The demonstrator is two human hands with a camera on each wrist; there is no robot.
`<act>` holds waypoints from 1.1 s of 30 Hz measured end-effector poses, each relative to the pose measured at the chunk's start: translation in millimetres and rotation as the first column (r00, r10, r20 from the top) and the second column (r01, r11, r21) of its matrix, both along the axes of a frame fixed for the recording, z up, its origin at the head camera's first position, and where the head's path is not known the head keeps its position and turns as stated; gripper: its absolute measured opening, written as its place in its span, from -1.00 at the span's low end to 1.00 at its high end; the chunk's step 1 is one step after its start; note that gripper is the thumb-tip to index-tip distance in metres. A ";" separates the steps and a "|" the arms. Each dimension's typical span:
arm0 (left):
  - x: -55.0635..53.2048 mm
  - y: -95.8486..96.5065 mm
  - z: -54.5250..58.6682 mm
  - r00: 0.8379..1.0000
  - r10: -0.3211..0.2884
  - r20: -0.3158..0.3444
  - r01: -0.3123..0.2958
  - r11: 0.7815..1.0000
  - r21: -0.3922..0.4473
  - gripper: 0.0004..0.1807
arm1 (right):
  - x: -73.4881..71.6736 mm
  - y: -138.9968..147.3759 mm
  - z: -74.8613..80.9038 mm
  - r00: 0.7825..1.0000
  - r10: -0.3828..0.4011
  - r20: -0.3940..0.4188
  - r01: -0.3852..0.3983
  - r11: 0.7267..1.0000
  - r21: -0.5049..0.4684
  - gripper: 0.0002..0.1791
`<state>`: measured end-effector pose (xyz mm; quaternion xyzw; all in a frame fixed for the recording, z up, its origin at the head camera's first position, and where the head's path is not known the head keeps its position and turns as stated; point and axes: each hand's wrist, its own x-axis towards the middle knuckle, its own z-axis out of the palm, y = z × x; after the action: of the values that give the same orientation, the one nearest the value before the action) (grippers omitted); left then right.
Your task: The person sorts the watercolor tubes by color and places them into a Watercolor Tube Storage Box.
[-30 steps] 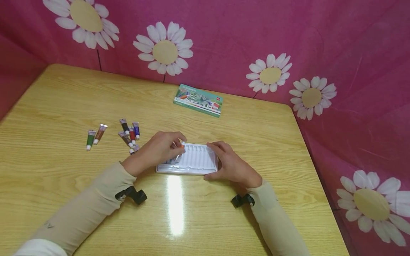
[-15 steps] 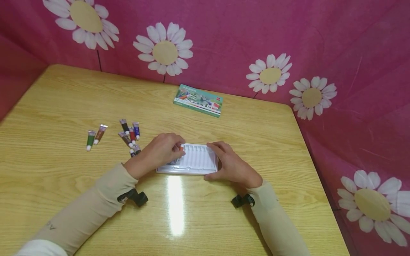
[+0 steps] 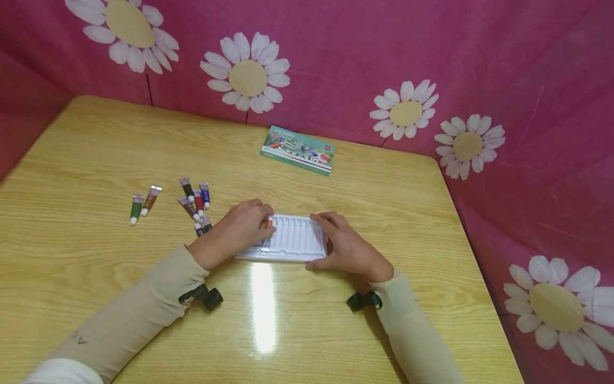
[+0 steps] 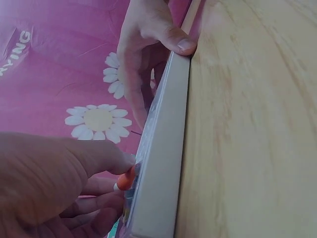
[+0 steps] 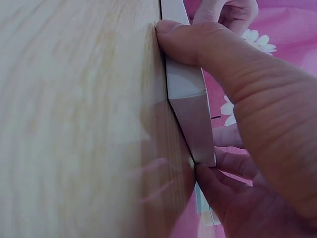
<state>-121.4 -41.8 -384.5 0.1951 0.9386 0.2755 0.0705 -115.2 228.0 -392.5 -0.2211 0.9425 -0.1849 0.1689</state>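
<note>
A white slotted plastic tray point(image 3: 297, 234) lies flat on the table. Over its left part, my left hand point(image 3: 240, 229) has thumb and fingers on an orange paint tube point(image 3: 269, 223); the white cap and orange body show between them in the left wrist view point(image 4: 126, 179). Some tubes sit left of it in the tray, mostly hidden under the hand. My right hand point(image 3: 347, 248) grips the tray's right end, thumb on the near side and fingers at the far corner. In the right wrist view, the thumb point(image 5: 193, 42) presses the tray's side wall point(image 5: 190, 119).
Left of the tray lie several loose paint tubes, among them green point(image 3: 136, 209), brown point(image 3: 151, 201), red point(image 3: 198, 203) and blue point(image 3: 205, 196). A teal paint box point(image 3: 297, 150) lies near the table's back edge, before a pink flowered cloth point(image 3: 326, 64).
My left hand has shifted slightly, bringing the orange tube a little left and down into the tray. The right hand and the tray have stayed in place.
</note>
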 end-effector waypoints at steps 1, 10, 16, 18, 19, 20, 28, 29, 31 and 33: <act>0.1 0.2 -0.3 1.000 0.000 -0.009 0.000 1.000 -0.005 -0.66 | 0.0 -0.1 0.1 1.000 0.000 0.000 0.000 1.000 0.001 0.22; 0.6 1.4 -3.9 0.999 -0.003 -0.048 0.001 0.999 -0.050 -0.68 | 0.0 0.2 -0.7 1.000 -0.005 0.009 0.005 1.000 0.001 0.22; 1.1 0.5 -4.7 0.997 -0.007 -0.082 0.006 1.000 -0.008 -0.75 | 0.0 -0.4 -0.2 1.000 -0.004 0.011 0.004 1.000 0.003 0.22; 1.0 0.2 -4.8 0.996 -0.007 -0.087 0.007 1.000 0.002 -0.79 | -0.1 -0.6 0.4 1.000 -0.006 0.014 0.006 1.000 0.000 0.22; 0.9 -0.1 -4.8 0.996 -0.007 -0.089 0.007 1.000 0.006 -0.80 | -0.2 -0.7 0.7 1.000 -0.006 0.015 0.006 1.000 -0.001 0.22; 0.9 -0.3 -4.6 0.996 -0.007 -0.092 0.008 1.000 0.010 -0.81 | -0.5 -0.7 1.1 1.000 -0.005 0.016 0.005 1.000 -0.003 0.22; 1.4 -1.2 -5.0 0.995 -0.021 -0.097 0.024 0.999 0.031 -0.84 | -2.5 0.1 1.3 1.000 0.012 0.011 -0.012 1.000 -0.008 0.23; 1.4 -1.1 -5.4 0.995 -0.023 -0.096 0.026 0.999 0.027 -0.84 | -2.4 0.1 1.2 1.000 0.010 0.010 -0.010 1.000 -0.006 0.23; 1.6 -0.6 -6.1 0.995 -0.028 -0.092 0.030 0.999 0.020 -0.83 | -1.9 0.0 0.8 1.000 0.008 0.008 -0.008 1.000 -0.005 0.24; 1.9 -0.1 -7.1 0.995 -0.034 -0.095 0.035 0.999 0.013 -0.82 | -1.2 0.1 0.3 1.000 0.010 0.005 -0.010 1.000 -0.009 0.23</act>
<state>-119.6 -41.9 -391.6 0.2245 0.9354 0.2716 0.0293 -116.4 228.1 -392.1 -0.2259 0.9402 -0.1890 0.1709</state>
